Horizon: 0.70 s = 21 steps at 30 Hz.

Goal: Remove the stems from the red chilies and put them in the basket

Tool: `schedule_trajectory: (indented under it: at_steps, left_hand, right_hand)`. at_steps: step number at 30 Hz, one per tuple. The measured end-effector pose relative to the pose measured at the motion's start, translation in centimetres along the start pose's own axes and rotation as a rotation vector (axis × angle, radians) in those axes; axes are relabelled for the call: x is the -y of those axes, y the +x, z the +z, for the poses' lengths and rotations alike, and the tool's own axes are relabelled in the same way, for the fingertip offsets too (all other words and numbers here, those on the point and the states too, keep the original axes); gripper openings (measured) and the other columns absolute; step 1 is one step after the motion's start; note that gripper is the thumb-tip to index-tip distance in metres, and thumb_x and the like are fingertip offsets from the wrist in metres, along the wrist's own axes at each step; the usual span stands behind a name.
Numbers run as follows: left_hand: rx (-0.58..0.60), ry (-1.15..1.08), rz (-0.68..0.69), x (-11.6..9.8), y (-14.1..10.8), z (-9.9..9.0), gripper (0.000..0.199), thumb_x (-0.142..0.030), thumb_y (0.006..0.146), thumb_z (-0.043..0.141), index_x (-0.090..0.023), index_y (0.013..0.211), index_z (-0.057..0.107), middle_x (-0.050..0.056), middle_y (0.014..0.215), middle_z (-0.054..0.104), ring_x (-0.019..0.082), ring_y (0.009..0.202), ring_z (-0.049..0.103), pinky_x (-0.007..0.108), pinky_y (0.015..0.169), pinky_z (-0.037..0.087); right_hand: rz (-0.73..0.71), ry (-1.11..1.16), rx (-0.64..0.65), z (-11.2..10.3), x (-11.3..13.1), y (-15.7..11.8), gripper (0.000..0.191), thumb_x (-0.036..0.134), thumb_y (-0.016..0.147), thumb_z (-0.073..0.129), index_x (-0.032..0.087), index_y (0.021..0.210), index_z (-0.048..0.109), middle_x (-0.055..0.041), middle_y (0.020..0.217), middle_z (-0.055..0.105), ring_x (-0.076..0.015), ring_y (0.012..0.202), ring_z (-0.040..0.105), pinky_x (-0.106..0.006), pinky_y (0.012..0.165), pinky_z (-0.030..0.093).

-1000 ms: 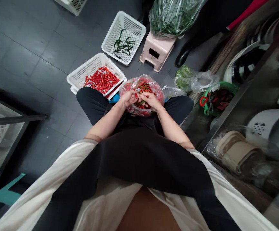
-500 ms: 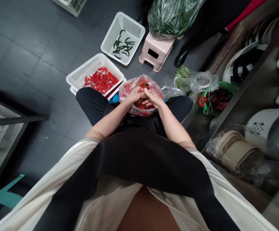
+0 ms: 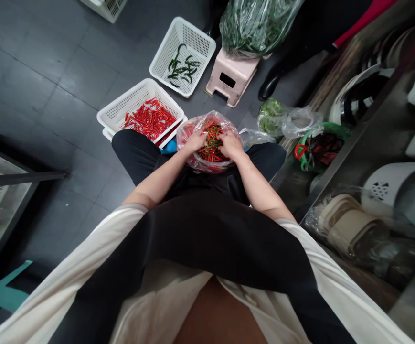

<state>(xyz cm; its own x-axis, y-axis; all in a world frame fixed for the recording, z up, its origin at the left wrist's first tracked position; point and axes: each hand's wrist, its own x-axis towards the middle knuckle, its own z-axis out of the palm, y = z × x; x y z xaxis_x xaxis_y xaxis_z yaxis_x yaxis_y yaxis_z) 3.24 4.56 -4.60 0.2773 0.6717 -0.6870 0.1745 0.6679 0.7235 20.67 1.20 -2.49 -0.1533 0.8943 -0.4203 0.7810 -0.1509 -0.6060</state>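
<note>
Head view. The bag [image 3: 183, 137], of clear plastic with its mouth open, sits between the knees [image 3: 270, 155] and holds chillies [image 3: 213, 141], mostly red with green stems. The left hand [image 3: 196, 142] reaches over the left side of the bag's mouth, and the right hand [image 3: 229, 145] over the right side. The hands are apart, with chillies showing between them; the fingers of both are bent and their tips are at the chillies. Whether either hand grips a chilli cannot be told.

Left of the bag, just beside the left knee, is the near basket [image 3: 111, 113], white and perforated. Its red chillies [image 3: 152, 118] lie toward its right and near edges, with the far left corner bare. Beyond it stands the far basket [image 3: 157, 57], also white, with a few green chillies [image 3: 185, 69] across its floor. To the right of this, a pink stool [image 3: 227, 71] bears a large bag of greens [image 3: 255, 31]; a dark boot [image 3: 270, 86] is near the stool. Nearer, to the right of the chilli bag, lies a small bag of greens [image 3: 271, 116]. Farther right are red-handled scissors [image 3: 300, 151] at the left edge of a green basket [image 3: 337, 128].
</note>
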Motion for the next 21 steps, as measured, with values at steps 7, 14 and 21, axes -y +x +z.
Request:
schedule_trajectory:
  at_steps: [7,14,21]
  left_hand:
    - [0.017,0.914,0.038,3.4,-4.0,0.1,0.026,-0.018,0.059,0.070,-0.019,0.052,0.045,0.007,0.064,0.061,0.032,0.105,0.062,0.037,0.097,0.039]
    - [-0.034,0.715,0.101,2.0,-3.6,-1.1,0.017,-0.009,0.066,0.060,-0.020,0.055,0.053,0.003,0.057,0.057,0.021,0.075,0.060,0.030,0.082,0.043]
    - [-0.115,0.196,0.195,0.9,-2.9,-1.4,0.004,-0.017,0.075,0.061,-0.018,0.073,0.057,-0.003,0.059,0.055,0.011,0.058,0.048,0.023,0.066,0.040]
  right_hand:
    - [0.205,-0.350,0.188,6.2,1.0,-1.8,0.057,0.048,0.076,0.073,0.010,0.118,0.063,-0.0255,0.126,0.057,-0.0358,0.108,0.062,-0.044,0.090,0.049]
    - [0.190,-0.214,0.157,6.4,-0.4,-1.7,0.028,0.034,0.076,0.068,0.017,0.098,0.068,-0.0136,0.101,0.069,-0.0272,0.096,0.065,-0.034,0.079,0.047]
    - [0.096,0.489,0.063,2.2,-2.9,-1.1,0.014,0.029,0.073,0.067,0.020,0.075,0.057,0.0070,0.055,0.051,-0.0097,0.051,0.047,-0.020,0.050,0.035]
